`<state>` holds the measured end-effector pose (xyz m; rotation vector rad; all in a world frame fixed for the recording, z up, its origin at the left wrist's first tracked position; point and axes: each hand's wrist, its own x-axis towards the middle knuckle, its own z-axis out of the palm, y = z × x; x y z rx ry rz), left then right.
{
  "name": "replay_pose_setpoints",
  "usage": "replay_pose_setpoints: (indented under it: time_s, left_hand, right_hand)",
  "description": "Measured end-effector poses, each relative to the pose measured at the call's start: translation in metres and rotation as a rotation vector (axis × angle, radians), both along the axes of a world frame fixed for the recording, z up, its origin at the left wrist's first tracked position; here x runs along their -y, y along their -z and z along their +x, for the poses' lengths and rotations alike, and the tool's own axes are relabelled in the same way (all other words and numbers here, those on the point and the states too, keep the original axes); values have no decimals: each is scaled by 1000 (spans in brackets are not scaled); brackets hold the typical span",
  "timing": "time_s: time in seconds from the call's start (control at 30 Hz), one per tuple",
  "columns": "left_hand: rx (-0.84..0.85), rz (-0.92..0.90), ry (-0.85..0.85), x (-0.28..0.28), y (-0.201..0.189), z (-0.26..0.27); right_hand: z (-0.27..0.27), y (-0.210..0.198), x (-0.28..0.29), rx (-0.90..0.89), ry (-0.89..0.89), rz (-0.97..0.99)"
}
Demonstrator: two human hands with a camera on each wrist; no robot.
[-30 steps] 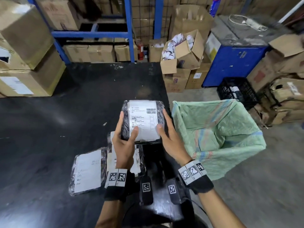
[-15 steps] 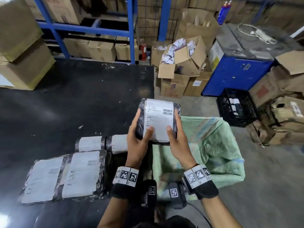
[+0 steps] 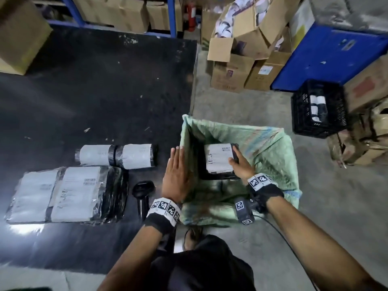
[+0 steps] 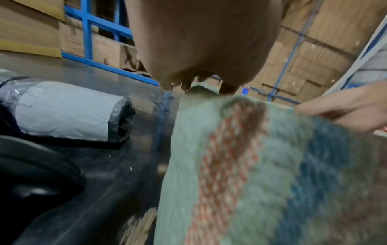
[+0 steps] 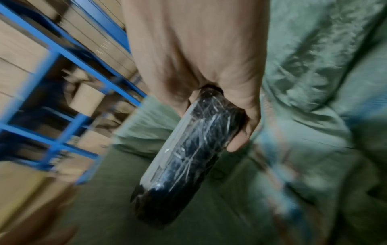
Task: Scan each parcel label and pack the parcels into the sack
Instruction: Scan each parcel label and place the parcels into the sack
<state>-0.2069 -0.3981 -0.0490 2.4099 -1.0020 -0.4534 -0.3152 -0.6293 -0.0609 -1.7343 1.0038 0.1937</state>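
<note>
My right hand [image 3: 237, 162] grips a black-wrapped parcel [image 3: 219, 158] with a white label, inside the mouth of the green woven sack [image 3: 273, 148]. In the right wrist view the parcel [image 5: 188, 152] hangs edge-on from my fingers [image 5: 240, 129] above the sack's green lining [image 5: 314, 82]. My left hand [image 3: 176, 171] is flat with straight fingers against the sack's left rim [image 4: 230, 149]. On the black table [image 3: 94, 91] lie two rolled parcels [image 3: 116, 154], two flat labelled parcels [image 3: 60, 192] and a black handheld scanner [image 3: 142, 192].
Cardboard boxes [image 3: 237, 55] stand on the concrete floor behind the sack. A blue cabinet [image 3: 327, 57] and a black crate [image 3: 317, 110] with white rolls are at the right. Blue racking [image 3: 168, 15] with cartons runs along the back. More boxes [image 3: 19, 34] sit on the table's far left.
The parcel went from both hands above the table's edge down into the sack, held by the right hand alone. The left hand let go and moved to the sack's left rim.
</note>
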Motion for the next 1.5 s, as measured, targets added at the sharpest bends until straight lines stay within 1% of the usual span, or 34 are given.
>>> replay_pose_setpoints:
  time_s: [0.07, 0.13, 0.3, 0.37, 0.47, 0.53, 0.6, 0.63, 0.7, 0.77, 0.83, 0.97, 1.03, 1.13, 1.2, 1.23, 1.33, 1.43, 1.5]
  left_hand:
    - [10, 36, -18, 3, 3, -6]
    - [-7, 21, -51, 5, 3, -8]
    - [-14, 20, -63, 6, 0, -9]
    - [-24, 41, -64, 5, 1, -8]
    - [-41, 63, -68, 2, 4, -5]
    - [-56, 72, -74, 3, 5, -3]
    - [-63, 83, -74, 3, 5, -2]
    - [-60, 87, -72, 3, 6, -2]
    - [-74, 96, -71, 10, 13, 0]
    - [-50, 83, -97, 10, 12, -1]
    - [-27, 92, -109, 10, 13, -1]
    - [-25, 98, -105, 13, 15, -2]
    - [-27, 94, -112, 15, 13, -3]
    - [-35, 95, -91, 16, 9, -1]
    - [-27, 110, -87, 14, 6, 0]
    - [-24, 122, -87, 13, 3, 0]
    - [-29, 163, -60, 9, -5, 3]
    - [-102, 163, -61, 1, -16, 10]
    - [-133, 157, -69, -5, -27, 15]
  right_hand:
    - [7, 26, 9, -77, -13, 17]
    - [15, 50, 15, -138, -21, 38]
    - [37, 113, 17, -216, -20, 87]
    - [40, 134, 10, -193, -5, 74]
    - [39, 164, -3, -132, -34, -28]
    - [41, 181, -8, -114, -27, -50]
    - [43, 200, -12, -93, 2, -82]
    - [43, 202, -15, -84, 24, -106]
    - [41, 212, -16, -63, 113, -97]
    - [37, 213, -26, -54, 164, -91]
    - [38, 213, -34, -47, 168, -72]
    - [38, 208, -37, -183, 135, -93]
    - [38, 203, -34, -232, 75, -88]
    - [38, 201, -29, -265, -79, -72]
    - [40, 199, -25, -320, -153, -26]
    - [43, 197, -22, -365, -157, 10]
    - [53, 163, -9, -431, -181, 24]
    - [66, 118, 7, -468, -290, -43]
    - [79, 85, 11, -408, -303, -33]
